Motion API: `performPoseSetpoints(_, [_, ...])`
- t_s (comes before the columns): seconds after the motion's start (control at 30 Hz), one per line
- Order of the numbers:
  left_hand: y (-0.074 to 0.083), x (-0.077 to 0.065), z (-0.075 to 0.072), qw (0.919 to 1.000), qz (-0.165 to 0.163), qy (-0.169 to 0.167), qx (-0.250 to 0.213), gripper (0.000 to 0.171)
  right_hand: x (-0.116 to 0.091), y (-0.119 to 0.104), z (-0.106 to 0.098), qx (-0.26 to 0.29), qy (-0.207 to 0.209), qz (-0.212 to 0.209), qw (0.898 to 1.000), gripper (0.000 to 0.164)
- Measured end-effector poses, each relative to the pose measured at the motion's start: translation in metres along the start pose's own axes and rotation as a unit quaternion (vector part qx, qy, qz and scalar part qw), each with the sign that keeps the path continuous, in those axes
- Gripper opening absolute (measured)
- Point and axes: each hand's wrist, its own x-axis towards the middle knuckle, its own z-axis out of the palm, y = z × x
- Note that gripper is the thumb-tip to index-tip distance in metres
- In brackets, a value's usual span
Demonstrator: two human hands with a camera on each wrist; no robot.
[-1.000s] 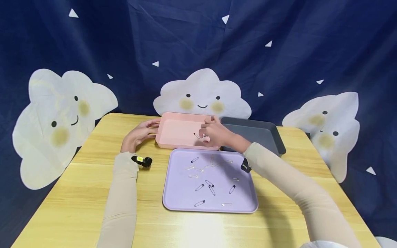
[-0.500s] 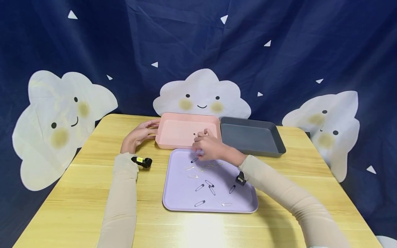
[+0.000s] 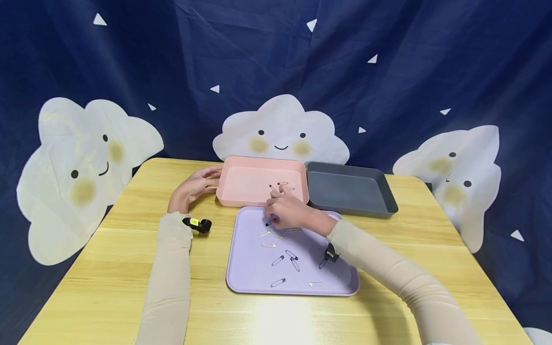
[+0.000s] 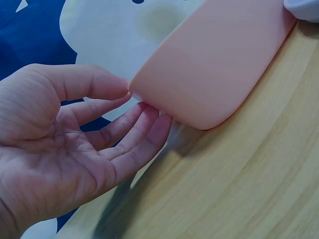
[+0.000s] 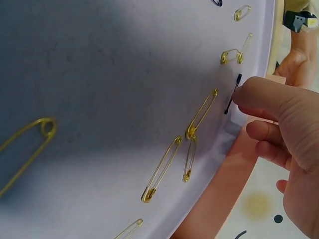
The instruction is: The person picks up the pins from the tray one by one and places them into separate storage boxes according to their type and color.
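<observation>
In the head view, my right hand [image 3: 290,211] reaches over the upper edge of the purple tray [image 3: 254,283]. Its fingertips overlap a black safety pin [image 5: 233,94] lying near that tray's rim in the right wrist view; I cannot tell whether they pinch it. More safety pins lie on the purple tray, some black [image 3: 278,283] and some gold [image 5: 160,169]. My left hand [image 4: 75,144] touches the left end of the pink tray [image 3: 246,179], thumb at the rim and fairly straight fingers along the outer wall. A few pins [image 3: 282,183] lie inside the pink tray.
A dark grey tray [image 3: 349,189] stands right beside the pink one. All three trays stand on a wooden table [image 3: 207,297]. Behind it hangs a navy curtain [image 3: 267,52] with white clouds. Each wrist wears a small black camera [image 3: 198,224].
My right hand has moved from over the pink tray down to the purple tray's upper edge, uncovering pins in the pink tray. My left hand has stayed in place.
</observation>
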Motion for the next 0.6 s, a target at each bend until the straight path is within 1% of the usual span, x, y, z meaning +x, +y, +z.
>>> performPoseSetpoints(0.13, [-0.0007, 0.0001, -0.0009, 1.0, 0.001, -0.001, 0.001, 0.069, 0.0015, -0.002, 0.0004, -0.005, -0.011, 0.003, 1.0, 0.012])
performPoseSetpoints(0.23, [-0.0021, 0.0008, -0.0011, 1.0, 0.007, -0.003, 0.004, 0.068, 0.0022, -0.0034, 0.0001, 0.001, -0.02, 0.008, 1.0, 0.013])
performPoseSetpoints(0.37, [-0.0039, 0.0027, -0.0012, 0.9999, 0.013, -0.002, 0.008, 0.067, 0.0021, -0.0044, 0.0004, -0.003, -0.032, 0.01, 0.999, 0.019])
performPoseSetpoints(0.47, [-0.0047, 0.0039, -0.0017, 0.9999, 0.011, 0.0, 0.004, 0.067, 0.0015, -0.0049, 0.0005, -0.013, -0.034, 0.008, 0.999, 0.024])
performPoseSetpoints(0.6, [-0.005, 0.0046, -0.0026, 0.9999, 0.011, -0.001, 0.003, 0.068, 0.0007, -0.0063, 0.0004, -0.019, -0.042, 0.01, 0.999, 0.023])
